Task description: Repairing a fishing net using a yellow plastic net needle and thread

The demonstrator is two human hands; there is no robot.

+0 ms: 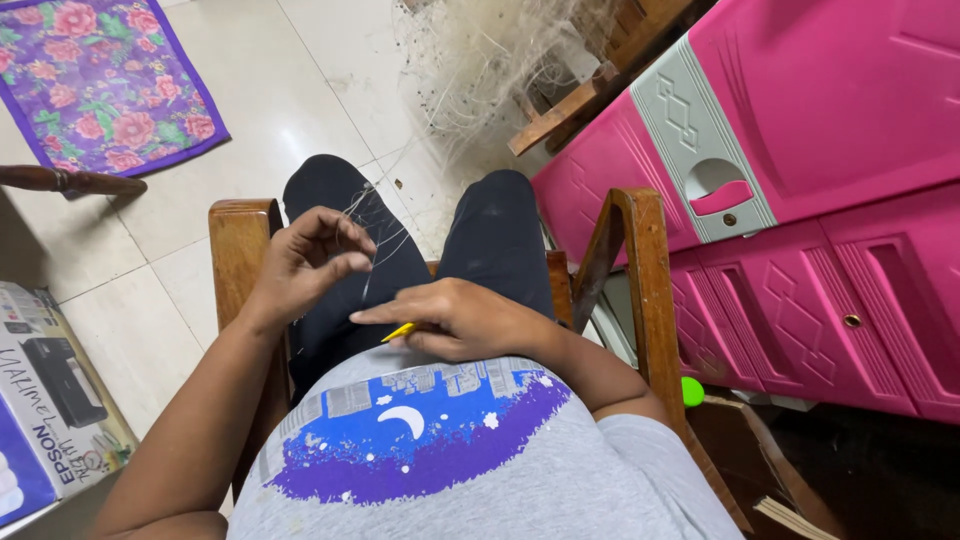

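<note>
Fingers (345, 262) of left hand (305, 265) were pinched on thin net threads (375, 245); yellow tool (400, 331) was gripped in right hand (455, 320).

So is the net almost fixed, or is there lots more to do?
It is hard to call any part done: no finished stretch shows. In hand: the left hand pinches fine threads over the lap, and the right hand holds a yellow tool. Left: a big tangled heap of pale net lies on the floor ahead.
</note>
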